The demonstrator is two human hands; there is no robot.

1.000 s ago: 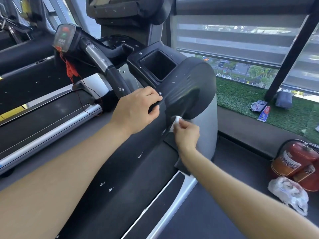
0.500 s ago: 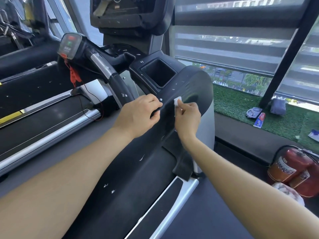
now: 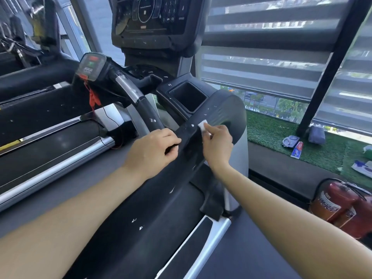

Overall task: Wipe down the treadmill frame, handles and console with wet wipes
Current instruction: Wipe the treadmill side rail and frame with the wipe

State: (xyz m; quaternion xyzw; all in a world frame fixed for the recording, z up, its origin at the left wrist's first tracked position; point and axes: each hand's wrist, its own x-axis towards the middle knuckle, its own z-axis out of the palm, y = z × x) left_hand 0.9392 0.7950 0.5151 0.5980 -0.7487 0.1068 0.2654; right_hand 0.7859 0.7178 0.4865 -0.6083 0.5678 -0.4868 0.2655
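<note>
Matt black plastic on the treadmill's side handrail (image 3: 201, 158), flecked white, a soft white wipe (image 3: 202, 126) against it, brushed silver metal on the frame rail (image 3: 213, 236), glossy dark console (image 3: 153, 15).

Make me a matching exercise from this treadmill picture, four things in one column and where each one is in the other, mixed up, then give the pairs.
Things:
1. wipe
2. left hand
3. toothpaste tube
4. extinguisher

Places:
A. lying on the green turf by the window
B. on the floor, lower right
C. pinched in the right hand against the black side rail
D. gripping the rail's inner edge

Pairs: 1-C, 2-D, 3-A, 4-B
</note>
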